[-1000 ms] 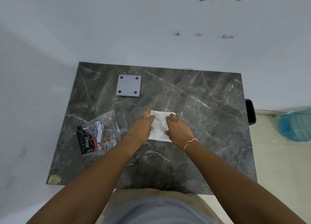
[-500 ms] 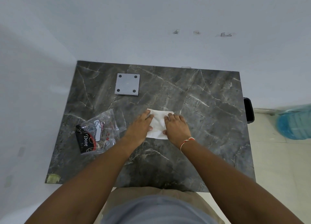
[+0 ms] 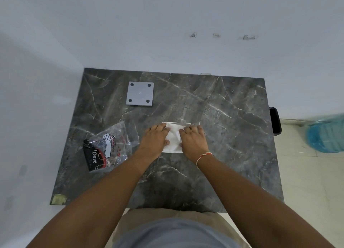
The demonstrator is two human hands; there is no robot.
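Note:
A white tissue (image 3: 173, 138) lies folded on the dark marble table (image 3: 232, 136), near its middle. My left hand (image 3: 153, 141) lies flat on the tissue's left side, fingers stretched toward its far edge. My right hand (image 3: 193, 139) presses the right side the same way, with a red and white thread around the wrist. Only a narrow strip of tissue shows between the two hands; the rest is covered.
A clear plastic tissue packet (image 3: 111, 145) with a black "Dove" card lies at the left. A grey square plate (image 3: 140, 93) with four holes sits at the back left. A black object (image 3: 275, 121) hangs off the right edge; a blue water jug (image 3: 327, 134) stands on the floor.
Both hands have slid closer together over the tissue, covering more of it. The tissue's visible strip has narrowed and wrinkled.

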